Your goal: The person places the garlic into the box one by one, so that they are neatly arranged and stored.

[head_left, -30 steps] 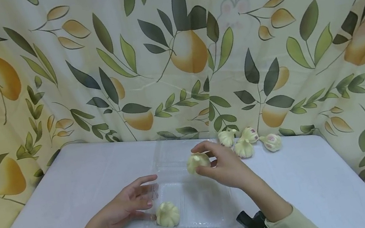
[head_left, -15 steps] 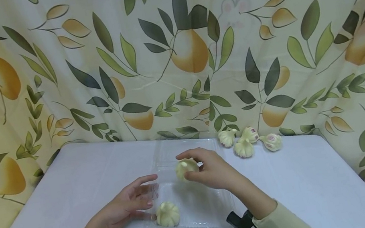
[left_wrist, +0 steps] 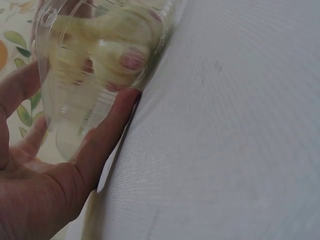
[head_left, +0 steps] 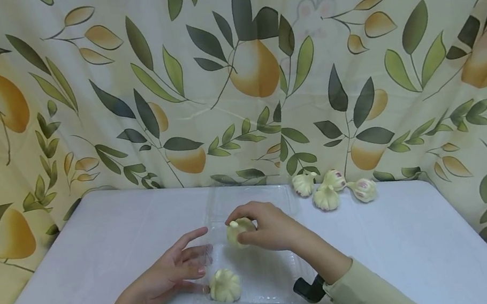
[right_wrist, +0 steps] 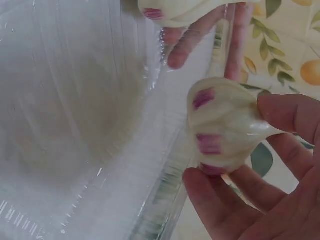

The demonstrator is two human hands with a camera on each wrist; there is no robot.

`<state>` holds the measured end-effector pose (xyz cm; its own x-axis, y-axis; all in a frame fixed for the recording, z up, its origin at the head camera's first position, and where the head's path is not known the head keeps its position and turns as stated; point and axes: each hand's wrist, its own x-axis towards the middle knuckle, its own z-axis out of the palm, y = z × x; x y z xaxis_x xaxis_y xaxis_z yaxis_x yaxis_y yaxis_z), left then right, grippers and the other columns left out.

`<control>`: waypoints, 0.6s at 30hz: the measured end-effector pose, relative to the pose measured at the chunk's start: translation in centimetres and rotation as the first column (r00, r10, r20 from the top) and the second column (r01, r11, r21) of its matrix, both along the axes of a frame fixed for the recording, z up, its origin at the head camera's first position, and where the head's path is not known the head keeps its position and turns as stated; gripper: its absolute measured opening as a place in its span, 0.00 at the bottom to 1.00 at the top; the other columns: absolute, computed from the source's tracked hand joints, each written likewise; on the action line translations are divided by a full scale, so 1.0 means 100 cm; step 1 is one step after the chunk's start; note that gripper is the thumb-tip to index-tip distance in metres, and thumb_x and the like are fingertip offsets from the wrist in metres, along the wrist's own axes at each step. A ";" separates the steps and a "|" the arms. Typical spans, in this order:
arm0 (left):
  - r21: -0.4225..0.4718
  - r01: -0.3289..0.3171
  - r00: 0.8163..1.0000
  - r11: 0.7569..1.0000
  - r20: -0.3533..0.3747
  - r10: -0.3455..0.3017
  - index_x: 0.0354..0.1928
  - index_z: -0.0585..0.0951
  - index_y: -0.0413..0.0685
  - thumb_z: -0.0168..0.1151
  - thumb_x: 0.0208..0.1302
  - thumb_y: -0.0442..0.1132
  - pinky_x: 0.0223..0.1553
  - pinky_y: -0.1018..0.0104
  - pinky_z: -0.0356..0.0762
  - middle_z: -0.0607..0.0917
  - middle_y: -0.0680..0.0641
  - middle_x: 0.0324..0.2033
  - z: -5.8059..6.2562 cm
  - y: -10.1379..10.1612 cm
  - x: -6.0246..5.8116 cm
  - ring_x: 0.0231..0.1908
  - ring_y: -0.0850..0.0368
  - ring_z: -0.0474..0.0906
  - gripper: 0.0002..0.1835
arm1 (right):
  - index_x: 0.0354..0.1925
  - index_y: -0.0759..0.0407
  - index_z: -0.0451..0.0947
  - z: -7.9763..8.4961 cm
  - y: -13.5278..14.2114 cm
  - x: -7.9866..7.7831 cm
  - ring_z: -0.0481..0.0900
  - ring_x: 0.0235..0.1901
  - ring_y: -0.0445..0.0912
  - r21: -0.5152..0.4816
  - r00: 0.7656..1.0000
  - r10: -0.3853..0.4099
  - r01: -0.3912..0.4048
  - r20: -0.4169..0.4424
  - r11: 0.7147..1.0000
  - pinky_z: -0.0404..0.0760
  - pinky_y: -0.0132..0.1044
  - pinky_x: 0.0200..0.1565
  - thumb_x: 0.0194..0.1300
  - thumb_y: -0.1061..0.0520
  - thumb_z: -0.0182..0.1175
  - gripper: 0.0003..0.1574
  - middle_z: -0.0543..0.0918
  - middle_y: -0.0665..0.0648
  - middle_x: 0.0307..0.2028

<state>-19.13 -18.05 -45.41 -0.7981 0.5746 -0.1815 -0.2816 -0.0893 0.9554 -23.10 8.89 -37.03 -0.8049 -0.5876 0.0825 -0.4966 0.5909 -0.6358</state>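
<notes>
My right hand [head_left: 272, 225] pinches a garlic bulb [head_left: 240, 233] over the far left part of a clear plastic container [head_left: 270, 277]. In the right wrist view this garlic bulb [right_wrist: 227, 125] shows purple patches, with thumb and fingers around its sides. Another garlic bulb [head_left: 225, 286] sits in the container's near left corner. At the container's left side, my left hand [head_left: 167, 275] rests with fingers spread and fairly straight, touching the wall. Through the clear wall [left_wrist: 65, 110], the left wrist view shows pale bulbs with purple patches.
Several more garlic bulbs [head_left: 326, 197] lie at the back right of the white table [head_left: 388, 251], near the patterned curtain [head_left: 219, 69]. The container's open lid [head_left: 252, 199] lies behind its base. Black wrist mounts [head_left: 310, 289] sit at both wrists.
My right hand has carried its garlic bulb leftward and slightly down, to above the container's far left part. The left hand has stayed at the container's side.
</notes>
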 end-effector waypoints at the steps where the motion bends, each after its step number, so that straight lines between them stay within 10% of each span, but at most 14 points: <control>1: 0.004 0.001 1.000 1.000 -0.001 -0.001 0.79 0.51 0.57 0.62 0.66 0.30 0.53 0.42 0.79 0.53 0.31 0.75 0.000 0.000 0.000 0.69 0.36 0.61 0.45 | 0.48 0.48 0.85 0.000 -0.001 0.000 0.80 0.52 0.49 0.013 1.000 0.009 -0.009 -0.006 1.000 0.78 0.52 0.54 0.57 0.60 0.66 0.18 0.84 0.50 0.51; 18: 0.036 0.024 1.000 0.999 -0.015 -0.024 0.79 0.48 0.57 0.62 0.67 0.30 0.53 0.41 0.79 0.54 0.31 0.74 -0.001 -0.001 -0.001 0.70 0.41 0.64 0.46 | 0.36 0.50 0.85 -0.014 -0.030 -0.006 0.81 0.37 0.46 0.165 0.994 0.091 -0.101 0.066 0.981 0.77 0.32 0.37 0.52 0.69 0.70 0.16 0.84 0.44 0.33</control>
